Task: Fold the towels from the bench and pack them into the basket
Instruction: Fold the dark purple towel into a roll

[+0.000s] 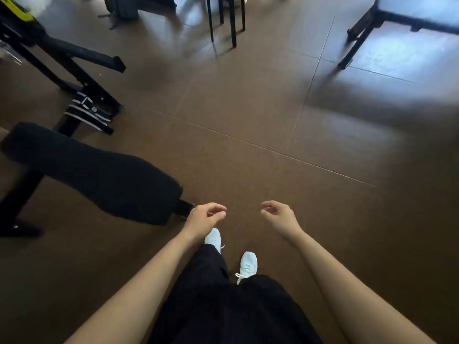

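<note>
I look down at a brown tiled floor. A black padded bench (99, 175) stretches across the left side, its near end just left of my left hand (205, 219). That hand hovers in the air with loosely curled fingers and holds nothing. My right hand (279, 217) hovers a short way to the right, also loosely curled and holding nothing. No towel and no basket are in view.
A black metal frame (74, 70) with striped straps (89, 115) stands behind the bench at the left. Thin black chair legs (232, 21) rise at the top centre, and another black-framed bench (367, 28) at the top right. My white shoes (247, 264) are below my hands.
</note>
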`<move>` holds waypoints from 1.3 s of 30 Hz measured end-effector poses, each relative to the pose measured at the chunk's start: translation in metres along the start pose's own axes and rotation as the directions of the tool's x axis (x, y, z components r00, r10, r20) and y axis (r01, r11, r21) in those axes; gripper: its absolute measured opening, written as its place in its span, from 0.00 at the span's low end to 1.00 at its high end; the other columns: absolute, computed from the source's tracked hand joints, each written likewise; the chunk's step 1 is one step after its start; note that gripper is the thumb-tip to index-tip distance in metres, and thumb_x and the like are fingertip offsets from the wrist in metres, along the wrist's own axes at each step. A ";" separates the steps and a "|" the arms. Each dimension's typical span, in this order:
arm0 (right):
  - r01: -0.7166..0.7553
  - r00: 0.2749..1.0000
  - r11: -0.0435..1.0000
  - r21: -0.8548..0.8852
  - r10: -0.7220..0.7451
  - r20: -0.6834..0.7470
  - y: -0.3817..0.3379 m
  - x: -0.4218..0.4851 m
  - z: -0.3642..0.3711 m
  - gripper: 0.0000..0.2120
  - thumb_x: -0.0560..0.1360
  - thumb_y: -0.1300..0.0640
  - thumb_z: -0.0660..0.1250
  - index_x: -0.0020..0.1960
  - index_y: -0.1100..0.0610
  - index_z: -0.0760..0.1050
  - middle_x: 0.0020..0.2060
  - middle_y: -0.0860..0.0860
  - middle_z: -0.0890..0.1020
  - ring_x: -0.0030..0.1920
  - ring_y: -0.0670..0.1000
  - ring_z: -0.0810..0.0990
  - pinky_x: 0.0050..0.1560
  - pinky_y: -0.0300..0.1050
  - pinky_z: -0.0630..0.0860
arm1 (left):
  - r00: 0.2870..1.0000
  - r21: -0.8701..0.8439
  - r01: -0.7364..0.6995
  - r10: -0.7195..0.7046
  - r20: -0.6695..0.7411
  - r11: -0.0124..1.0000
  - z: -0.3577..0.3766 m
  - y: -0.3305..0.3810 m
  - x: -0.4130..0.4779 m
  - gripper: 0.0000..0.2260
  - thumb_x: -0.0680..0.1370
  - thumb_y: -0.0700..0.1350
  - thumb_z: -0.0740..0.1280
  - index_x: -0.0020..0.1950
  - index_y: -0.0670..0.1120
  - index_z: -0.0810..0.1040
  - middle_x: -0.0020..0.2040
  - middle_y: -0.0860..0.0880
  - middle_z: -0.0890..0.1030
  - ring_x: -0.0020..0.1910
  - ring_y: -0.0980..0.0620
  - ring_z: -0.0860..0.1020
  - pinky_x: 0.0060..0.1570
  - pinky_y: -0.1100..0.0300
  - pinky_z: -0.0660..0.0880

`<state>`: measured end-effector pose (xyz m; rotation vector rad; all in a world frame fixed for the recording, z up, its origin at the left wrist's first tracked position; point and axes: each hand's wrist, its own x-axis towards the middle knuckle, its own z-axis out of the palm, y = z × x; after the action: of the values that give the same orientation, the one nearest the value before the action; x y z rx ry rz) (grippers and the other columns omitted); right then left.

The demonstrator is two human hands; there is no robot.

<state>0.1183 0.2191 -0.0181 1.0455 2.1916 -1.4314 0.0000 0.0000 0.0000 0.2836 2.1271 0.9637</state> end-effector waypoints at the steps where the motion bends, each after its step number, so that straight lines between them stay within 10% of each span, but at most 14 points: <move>1: 0.009 1.000 1.000 0.010 -0.008 -0.010 -0.003 0.008 -0.004 0.12 0.78 0.57 0.70 0.61 0.56 0.82 0.49 0.51 0.84 0.53 0.50 0.81 0.58 0.44 0.74 | 1.000 -0.012 -0.004 0.004 -0.001 1.000 -0.001 0.002 0.008 0.06 0.79 0.43 0.71 0.54 0.50 0.86 0.51 0.53 0.86 0.52 0.56 0.82 0.55 0.65 0.74; 7: -0.017 1.000 1.000 -0.022 0.018 0.008 -0.044 0.058 -0.031 0.12 0.79 0.56 0.69 0.61 0.56 0.82 0.51 0.52 0.85 0.53 0.50 0.81 0.58 0.44 0.75 | 1.000 -0.070 0.013 -0.012 0.024 0.997 -0.019 0.024 0.066 0.06 0.80 0.42 0.71 0.54 0.49 0.86 0.50 0.52 0.86 0.50 0.59 0.81 0.47 0.75 0.72; 17: -0.051 0.999 0.998 -0.036 0.051 -0.020 -0.128 0.152 -0.082 0.12 0.80 0.55 0.68 0.63 0.54 0.80 0.53 0.52 0.84 0.55 0.52 0.82 0.61 0.51 0.78 | 0.990 -0.043 -0.016 0.022 0.141 0.999 -0.086 0.074 0.208 0.05 0.79 0.46 0.71 0.53 0.52 0.86 0.51 0.55 0.86 0.54 0.53 0.82 0.58 0.58 0.76; 39: -0.016 0.994 0.996 -0.088 0.026 0.104 -0.279 0.475 -0.256 0.12 0.79 0.55 0.69 0.62 0.53 0.81 0.52 0.49 0.84 0.52 0.47 0.80 0.62 0.47 0.76 | 0.997 -0.040 0.054 -0.052 0.061 0.998 -0.171 0.291 0.524 0.05 0.77 0.47 0.72 0.51 0.51 0.86 0.47 0.49 0.87 0.50 0.48 0.83 0.54 0.59 0.76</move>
<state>-0.3759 0.5721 -0.0135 0.9394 2.1416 -1.3377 -0.5106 0.3569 -0.0122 0.2314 2.0473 0.9565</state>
